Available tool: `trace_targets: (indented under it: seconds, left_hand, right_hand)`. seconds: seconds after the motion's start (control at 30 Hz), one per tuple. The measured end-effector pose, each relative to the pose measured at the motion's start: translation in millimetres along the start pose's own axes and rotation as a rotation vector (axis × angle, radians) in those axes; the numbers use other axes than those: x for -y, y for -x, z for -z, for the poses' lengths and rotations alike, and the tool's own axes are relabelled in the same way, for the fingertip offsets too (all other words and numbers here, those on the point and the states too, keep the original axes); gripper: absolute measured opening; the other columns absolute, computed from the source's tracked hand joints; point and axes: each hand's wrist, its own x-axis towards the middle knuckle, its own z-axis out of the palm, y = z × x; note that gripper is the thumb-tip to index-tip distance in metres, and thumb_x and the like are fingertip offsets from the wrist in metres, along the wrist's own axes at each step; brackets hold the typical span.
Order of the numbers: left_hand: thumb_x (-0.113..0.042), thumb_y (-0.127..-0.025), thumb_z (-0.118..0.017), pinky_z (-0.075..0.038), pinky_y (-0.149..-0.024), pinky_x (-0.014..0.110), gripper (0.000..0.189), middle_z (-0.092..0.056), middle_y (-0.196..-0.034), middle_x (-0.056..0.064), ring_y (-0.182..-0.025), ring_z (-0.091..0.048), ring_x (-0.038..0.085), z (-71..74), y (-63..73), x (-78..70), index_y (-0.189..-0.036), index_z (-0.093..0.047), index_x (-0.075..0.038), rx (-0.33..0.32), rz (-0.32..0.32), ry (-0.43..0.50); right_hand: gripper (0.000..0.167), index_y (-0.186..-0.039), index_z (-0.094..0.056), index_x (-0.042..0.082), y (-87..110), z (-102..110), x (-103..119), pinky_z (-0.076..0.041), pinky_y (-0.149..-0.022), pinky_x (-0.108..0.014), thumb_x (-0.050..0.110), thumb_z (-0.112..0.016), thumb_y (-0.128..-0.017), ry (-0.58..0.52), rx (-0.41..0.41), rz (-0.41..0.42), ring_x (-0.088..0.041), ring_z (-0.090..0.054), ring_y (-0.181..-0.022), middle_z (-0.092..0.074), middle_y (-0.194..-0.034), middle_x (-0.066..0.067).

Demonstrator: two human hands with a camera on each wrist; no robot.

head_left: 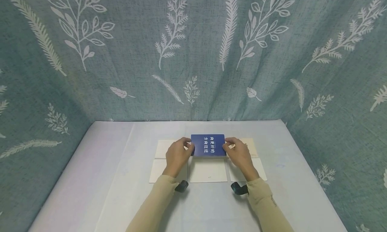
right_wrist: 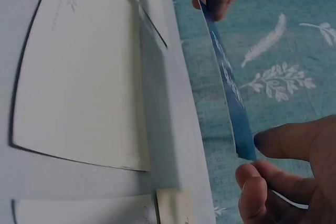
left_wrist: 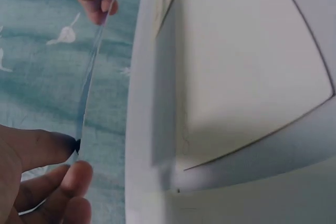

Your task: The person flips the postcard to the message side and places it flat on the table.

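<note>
A blue postcard [head_left: 208, 149] with white Chinese characters is held up sideways between both hands. My left hand [head_left: 176, 155] pinches its left short edge between thumb and fingers, and my right hand [head_left: 241, 155] pinches the right short edge. Both wrist views show the thin card [left_wrist: 88, 87] [right_wrist: 227, 80] almost edge-on, raised above the table. Beneath and in front of it lies a white card [head_left: 208, 171], flat on the table. The spot behind that white card is hidden by the blue one.
More cards lie flat in two rows: a white one [head_left: 160, 149] at back left, a cream printed one [head_left: 251, 146] at back right, white ones at front left [head_left: 158, 168] and front right [head_left: 259, 167]. A leaf-patterned curtain [head_left: 193, 57] surrounds the white table [head_left: 121, 205].
</note>
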Motion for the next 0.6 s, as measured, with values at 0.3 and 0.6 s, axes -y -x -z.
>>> trace_targets:
  seconds: [0.3, 0.6]
  left_hand:
    - [-0.027, -0.09, -0.074, -0.042, -0.049, 0.026, 0.027, -0.075, -0.088, -0.006, -0.059, -0.055, 0.006, 3.9, 8.4, 0.2, -0.114, -0.073, -0.014, -0.027, -0.002, 0.04]
    - [-0.028, -0.09, -0.074, -0.042, -0.049, 0.027, 0.027, -0.075, -0.088, -0.006, -0.058, -0.056, 0.006, 3.1, 13.7, 2.4, -0.114, -0.073, -0.016, -0.01, 0.039, 0.083]
  right_hand:
    - [0.033, -0.125, -0.067, 0.008, 8.8, 1, -2, -0.047, -0.067, -0.031, 0.022, -0.064, -0.095, -0.056, -0.004, -0.002, -0.02, -0.065, -0.085, -0.071, -0.111, -0.009]
    - [0.03, -0.122, -0.069, 0.009, 14.0, 3, -2, -0.043, -0.057, -0.028, 0.022, -0.065, -0.095, -0.09, -0.043, -0.006, -0.017, -0.059, -0.076, -0.072, -0.109, -0.01]
